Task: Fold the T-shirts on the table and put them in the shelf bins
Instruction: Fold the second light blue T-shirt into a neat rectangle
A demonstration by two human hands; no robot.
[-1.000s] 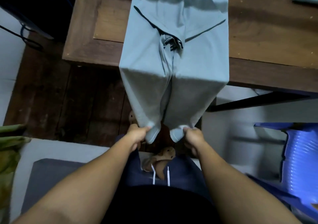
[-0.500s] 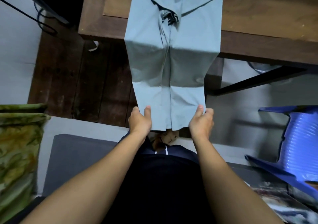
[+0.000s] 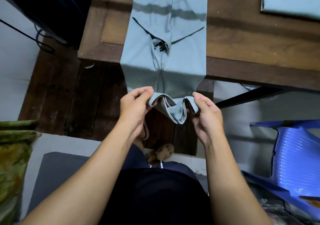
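Both hands, left (image 3: 134,107) and right (image 3: 206,111), pinch shirt (image 3: 164,34) hem corners. Cloth looks soft, light, sagging between grips; corners suit best.

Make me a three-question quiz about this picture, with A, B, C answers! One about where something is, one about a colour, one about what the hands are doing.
1. Where does the near end of the shirt lie?
A. all flat on the table
B. hanging off the table's edge
C. on the chair

2. What colour is the chair?
A. blue
B. red
C. white

3. What are the left hand and right hand doing?
A. resting flat on the table
B. each pinching a corner of the shirt
C. holding nothing

Answers:
1 B, the cloth drapes past the wooden edge.
2 A, its ribbed plastic is blue.
3 B, fingers close on both hem corners.
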